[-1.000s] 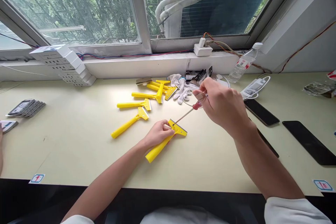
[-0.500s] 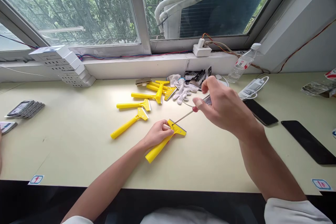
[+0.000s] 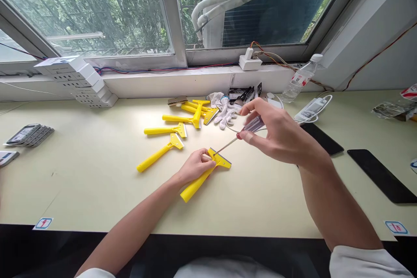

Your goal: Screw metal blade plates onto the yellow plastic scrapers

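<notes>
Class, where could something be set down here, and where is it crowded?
Bare: left, between the grey stack and the loose yellow scrapers; front, between the held scraper and right forearm. Crowded: back middle, with more scrapers, white gloves and black packets.

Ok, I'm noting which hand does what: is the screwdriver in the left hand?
No, the right hand has the screwdriver, while the left hand grips the yellow scraper.

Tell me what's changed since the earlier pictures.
The right hand has turned, its wrist shifting rightward and its fingers spreading, so more of the screwdriver shows; nothing was taken up or let go. The left hand still holds the yellow scraper, the screwdriver's tip still at its head.
</notes>
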`<state>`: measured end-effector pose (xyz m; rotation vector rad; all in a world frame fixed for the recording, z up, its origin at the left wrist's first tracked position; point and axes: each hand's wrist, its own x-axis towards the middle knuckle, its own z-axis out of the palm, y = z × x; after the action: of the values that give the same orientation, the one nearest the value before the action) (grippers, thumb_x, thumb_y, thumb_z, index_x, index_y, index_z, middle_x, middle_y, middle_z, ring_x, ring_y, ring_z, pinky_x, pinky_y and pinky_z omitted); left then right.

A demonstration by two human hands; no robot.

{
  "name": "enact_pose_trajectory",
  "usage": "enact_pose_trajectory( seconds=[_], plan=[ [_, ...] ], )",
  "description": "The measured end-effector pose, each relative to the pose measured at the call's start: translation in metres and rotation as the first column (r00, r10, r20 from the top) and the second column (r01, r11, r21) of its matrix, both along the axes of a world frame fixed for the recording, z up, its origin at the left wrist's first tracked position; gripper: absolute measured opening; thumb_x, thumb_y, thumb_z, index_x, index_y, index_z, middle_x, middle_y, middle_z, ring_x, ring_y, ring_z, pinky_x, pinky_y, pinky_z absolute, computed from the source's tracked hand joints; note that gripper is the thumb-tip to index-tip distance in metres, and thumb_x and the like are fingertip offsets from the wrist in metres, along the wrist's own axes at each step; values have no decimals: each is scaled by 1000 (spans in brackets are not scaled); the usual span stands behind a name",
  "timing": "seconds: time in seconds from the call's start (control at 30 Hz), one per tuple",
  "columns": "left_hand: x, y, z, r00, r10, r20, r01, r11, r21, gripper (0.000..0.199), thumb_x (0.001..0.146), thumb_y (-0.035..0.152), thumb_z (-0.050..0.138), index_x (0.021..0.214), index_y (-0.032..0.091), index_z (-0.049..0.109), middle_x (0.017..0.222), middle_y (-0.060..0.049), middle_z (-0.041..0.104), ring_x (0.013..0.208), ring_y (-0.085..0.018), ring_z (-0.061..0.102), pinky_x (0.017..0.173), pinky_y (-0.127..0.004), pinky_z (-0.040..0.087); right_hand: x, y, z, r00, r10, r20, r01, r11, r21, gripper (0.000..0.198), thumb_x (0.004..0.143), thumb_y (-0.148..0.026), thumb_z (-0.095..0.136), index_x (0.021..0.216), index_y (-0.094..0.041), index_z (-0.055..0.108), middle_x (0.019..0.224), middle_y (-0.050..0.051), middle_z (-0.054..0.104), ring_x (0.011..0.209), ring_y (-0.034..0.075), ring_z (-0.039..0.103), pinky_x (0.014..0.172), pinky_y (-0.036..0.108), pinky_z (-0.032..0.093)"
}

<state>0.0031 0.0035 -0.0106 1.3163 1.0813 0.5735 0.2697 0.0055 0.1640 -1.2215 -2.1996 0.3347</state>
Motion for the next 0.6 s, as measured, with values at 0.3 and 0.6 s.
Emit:
enact_pose_trajectory(
  seconds=[0.3,0.6],
  plan=[
    [1,-1,2,1000,14,-1,-14,1000,11,32,86,41,76,101,20,56,79,-2,76,58,-16,66,53,-24,45,3,-3,5,997,77,6,-76,995,-59,11,98,-23,58,108,-26,57,102,5,77,83,23,72,74,34,52],
    [0,0,-2,999,29,-12,-29,1000,8,32,87,41,76,104,19,59,78,-1,76,59,-16,67,53,-24,44,1,3,-2,982,-154,109,148,987,58,15,104,-38,56,108,-24,59,85,7,74,75,27,68,70,37,49]
  ],
)
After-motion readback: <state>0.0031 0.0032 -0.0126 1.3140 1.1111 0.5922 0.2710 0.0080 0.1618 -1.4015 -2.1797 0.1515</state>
